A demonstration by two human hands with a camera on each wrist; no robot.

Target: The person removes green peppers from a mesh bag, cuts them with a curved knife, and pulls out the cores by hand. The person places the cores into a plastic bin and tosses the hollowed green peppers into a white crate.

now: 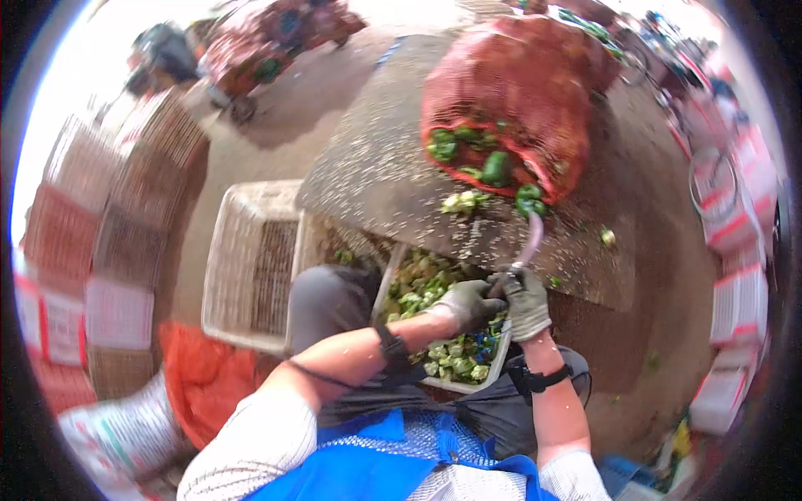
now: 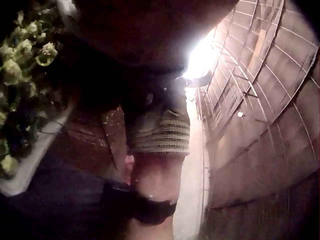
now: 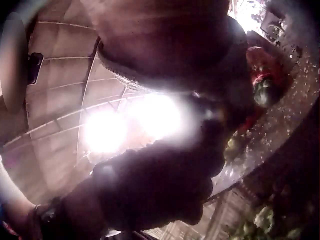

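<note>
Both hands wear grey work gloves and meet over a white crate (image 1: 499,367) at the lap. My left hand (image 1: 469,305) and my right hand (image 1: 528,307) grip the dark handle of a sickle (image 1: 530,242) with a curved, pale blade. The blade reaches forward over the board, its far end at a green pepper (image 1: 530,199). That pepper lies at the mouth of a red mesh sack (image 1: 518,92) on its side, with more green peppers (image 1: 496,169) inside. Pale green pepper cores (image 1: 455,359) fill much of the crate. In the wrist views the gloves are dark and the sickle is hidden.
A seed-strewn board (image 1: 368,159) bears the sack and loose pepper scraps (image 1: 464,202). An empty-looking white crate (image 1: 255,267) stands left of the knee. Stacked crates (image 1: 125,225) line the far left, beside an orange mesh bag (image 1: 205,380). White boxes (image 1: 739,301) stand right.
</note>
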